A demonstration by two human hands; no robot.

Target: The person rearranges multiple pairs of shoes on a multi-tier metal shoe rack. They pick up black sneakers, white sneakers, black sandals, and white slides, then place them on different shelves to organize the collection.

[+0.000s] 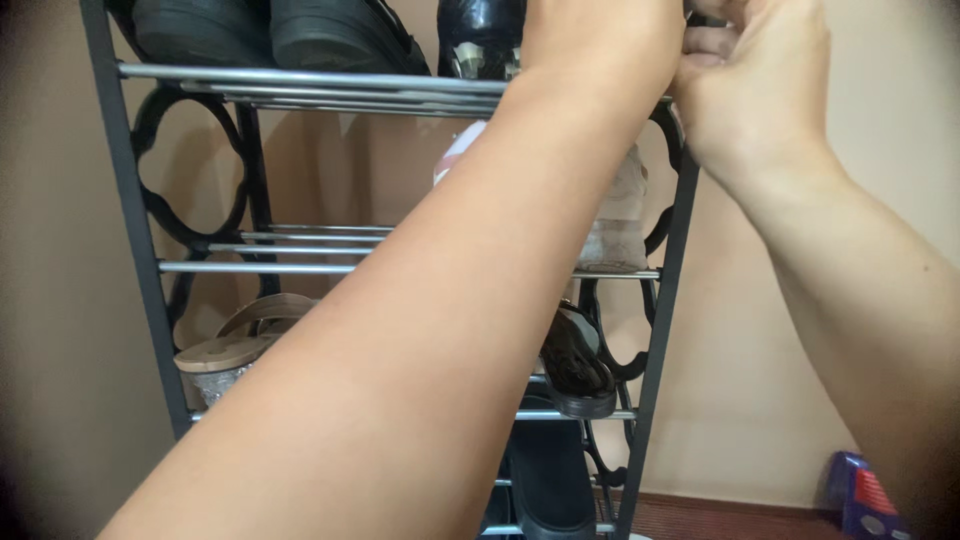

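Note:
Both of my arms reach up to the top shelf of a dark metal shoe rack (300, 78). My left hand (600, 40) is at the shelf's right end, beside a glossy black shoe (478, 35); its fingers are cut off by the top of the picture. My right hand (750, 80) is next to it at the rack's right post, fingers curled. Whether either hand holds anything is hidden. Two more black shoes (200, 30) stand at the left of that shelf.
A pale shoe (618, 215) sits on the middle shelf behind my left arm. Lower down are a tan sandal (235, 345) and a shiny black sandal (578, 365). A blue and red object (862, 495) lies on the floor by the beige wall.

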